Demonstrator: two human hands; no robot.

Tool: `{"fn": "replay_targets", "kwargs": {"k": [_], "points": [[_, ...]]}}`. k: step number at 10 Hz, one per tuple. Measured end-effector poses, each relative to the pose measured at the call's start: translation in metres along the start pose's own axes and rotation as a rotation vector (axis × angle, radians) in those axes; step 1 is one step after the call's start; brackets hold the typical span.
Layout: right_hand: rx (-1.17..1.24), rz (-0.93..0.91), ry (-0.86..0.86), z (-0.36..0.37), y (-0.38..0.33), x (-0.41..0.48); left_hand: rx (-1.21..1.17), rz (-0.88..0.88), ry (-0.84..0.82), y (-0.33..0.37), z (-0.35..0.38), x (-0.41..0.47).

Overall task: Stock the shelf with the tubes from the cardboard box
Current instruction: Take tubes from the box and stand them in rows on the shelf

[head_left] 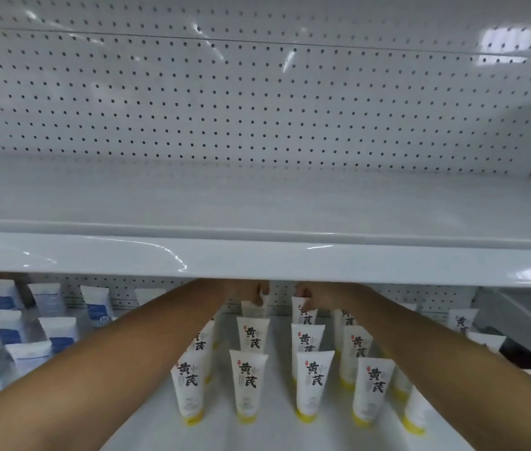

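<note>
Both my arms reach under the upper shelf board (257, 262) to the back of the lower shelf (277, 428). My left hand (251, 291) pinches the top of a white tube (252, 309) in the back row. My right hand (316, 294) pinches the top of another white tube (303, 312) beside it. Much of both hands is hidden by the shelf board. Several white tubes with yellow caps and black characters (248, 385) stand cap-down in rows in front of them. No cardboard box is in view.
White tubes with blue labels (52, 330) fill the lower shelf's left side. The upper shelf surface (257, 203) and its pegboard back (257, 109) carry nothing. More yellow-capped tubes (459, 320) stand at the right, near a dark object (515, 353).
</note>
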State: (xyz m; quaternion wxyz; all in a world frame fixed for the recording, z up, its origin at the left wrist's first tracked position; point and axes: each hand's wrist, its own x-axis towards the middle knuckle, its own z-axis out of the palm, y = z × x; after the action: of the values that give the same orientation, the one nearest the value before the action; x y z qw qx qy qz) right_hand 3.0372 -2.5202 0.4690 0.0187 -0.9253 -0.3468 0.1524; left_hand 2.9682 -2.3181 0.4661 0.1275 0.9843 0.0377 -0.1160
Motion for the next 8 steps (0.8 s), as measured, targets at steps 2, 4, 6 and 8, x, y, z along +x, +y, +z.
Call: {"fn": "replay_targets", "kwargs": {"k": [2,4,6,8], "points": [[-0.025,-0.012,0.007,0.000,-0.003,-0.001,-0.044,0.007,0.026,0.005,0.009,0.005],[-0.014,-0.015,0.020,0.002,-0.002,0.003,-0.096,-0.041,0.026,0.016,0.007,-0.001],[-0.074,-0.038,0.046,0.000,-0.002,0.001,-0.068,0.028,0.138,0.012,0.008,-0.006],[-0.044,-0.060,0.045,-0.002,-0.003,-0.003,-0.023,0.027,0.018,0.010,0.005,-0.003]]}}
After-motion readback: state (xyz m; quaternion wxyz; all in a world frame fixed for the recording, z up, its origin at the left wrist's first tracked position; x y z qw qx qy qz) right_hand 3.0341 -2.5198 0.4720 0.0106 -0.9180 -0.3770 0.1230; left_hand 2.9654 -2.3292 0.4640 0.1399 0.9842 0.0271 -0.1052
